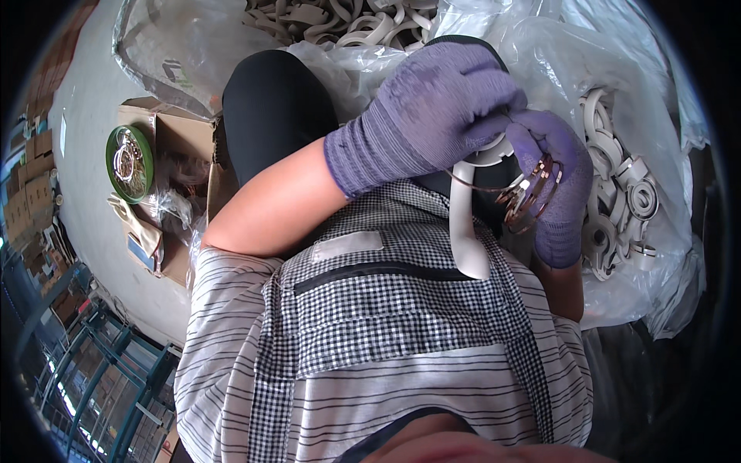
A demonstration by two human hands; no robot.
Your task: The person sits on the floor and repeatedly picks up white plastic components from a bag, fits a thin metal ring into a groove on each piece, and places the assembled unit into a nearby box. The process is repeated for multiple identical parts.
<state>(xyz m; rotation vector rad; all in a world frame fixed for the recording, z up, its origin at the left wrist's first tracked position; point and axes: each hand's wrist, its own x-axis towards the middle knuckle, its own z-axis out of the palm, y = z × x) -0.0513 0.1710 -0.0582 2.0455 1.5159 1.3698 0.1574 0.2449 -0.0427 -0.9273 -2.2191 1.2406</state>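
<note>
Both my hands wear purple knit gloves and meet above my lap, right of centre. My left hand (444, 112) is closed, its fingertips bent down at the ring-shaped end of a white curved plastic part (463, 220). The part's long hooked arm hangs down in front of my checked apron. My right hand (567, 166) is curled, with several thin copper-coloured metal rings (531, 197) hanging from its fingers. One ring stretches left across the white part. The fingertips overlap, so the exact contact point is hidden.
To the right, a clear plastic bag (656, 297) holds many white plastic parts (610, 174). More white parts (363, 27) fill a bag beyond my knees. At left, a cardboard box (181, 139) has a green round tray (116, 174) of rings beside it. A dark metal rack (116, 359) stands lower left.
</note>
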